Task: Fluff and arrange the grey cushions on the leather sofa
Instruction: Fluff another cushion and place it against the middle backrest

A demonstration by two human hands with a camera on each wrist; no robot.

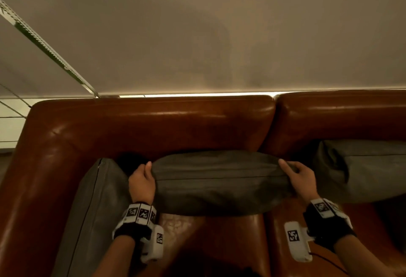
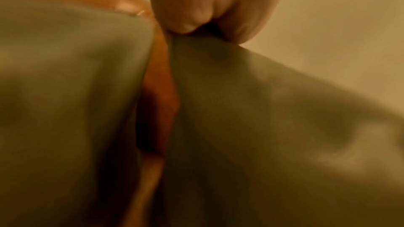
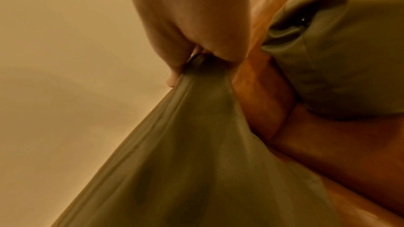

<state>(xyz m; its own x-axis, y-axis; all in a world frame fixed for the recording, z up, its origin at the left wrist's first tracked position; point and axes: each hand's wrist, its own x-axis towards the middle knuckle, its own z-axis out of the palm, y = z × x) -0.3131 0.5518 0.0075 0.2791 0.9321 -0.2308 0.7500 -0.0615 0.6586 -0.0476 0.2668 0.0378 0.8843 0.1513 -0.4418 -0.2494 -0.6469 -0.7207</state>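
A grey cushion (image 1: pixel 219 182) stands on edge in the middle of the brown leather sofa (image 1: pixel 153 127), against its backrest. My left hand (image 1: pixel 142 180) pinches the cushion's upper left corner, seen close in the left wrist view as the left hand (image 2: pixel 210 6) gripping grey cushion fabric (image 2: pixel 251 110). My right hand (image 1: pixel 298 177) pinches the upper right corner; in the right wrist view the right hand (image 3: pixel 192 32) bunches the cushion's seam (image 3: pixel 196 127). A second grey cushion (image 1: pixel 94 210) leans at the left armrest. A third grey cushion (image 1: pixel 362 166) lies to the right.
A beige roller blind (image 1: pixel 219 34) hangs behind the sofa, with a bead chain (image 1: pixel 44 41) at the left. The sofa's seat (image 1: pixel 230 237) shows below the held cushion. A split between two backrest sections (image 1: pixel 274 98) runs right of centre.
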